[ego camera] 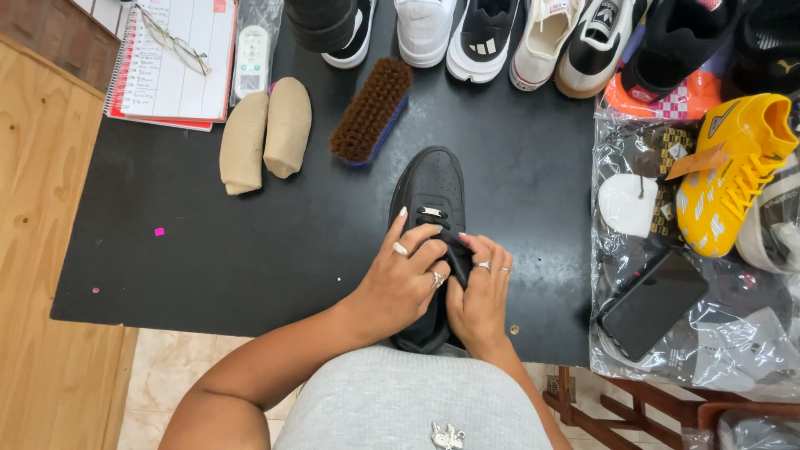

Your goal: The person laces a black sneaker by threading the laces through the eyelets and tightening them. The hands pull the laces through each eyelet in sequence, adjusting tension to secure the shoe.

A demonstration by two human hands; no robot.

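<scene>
Head view looks straight down on a black bench (pixel 250 242) where a black sneaker (pixel 433 187) lies with its toe pointing away from the person and its heel at the near edge. Both hands are closed on the shoe's lacing area: the left hand (pixel 402 279) grips from the left with fingers curled over the laces, and the right hand (pixel 482 292) pinches the tongue or lace beside it, the two touching. The hands hide the middle and rear of the shoe.

Just beyond the toe lies a brown-bristled brush (pixel 371 108), tilted, and left of it two beige shoe forms (pixel 265 133) lie side by side. A spiral notebook (pixel 171 71) with glasses (pixel 175 42) on it sits at the far left corner. A row of sneakers (pixel 500 37) lines the far edge. To the right, on clear plastic wrapping (pixel 633 333), rest a yellow boot (pixel 733 171) and a dark phone (pixel 654 304), well apart from the hands.
</scene>
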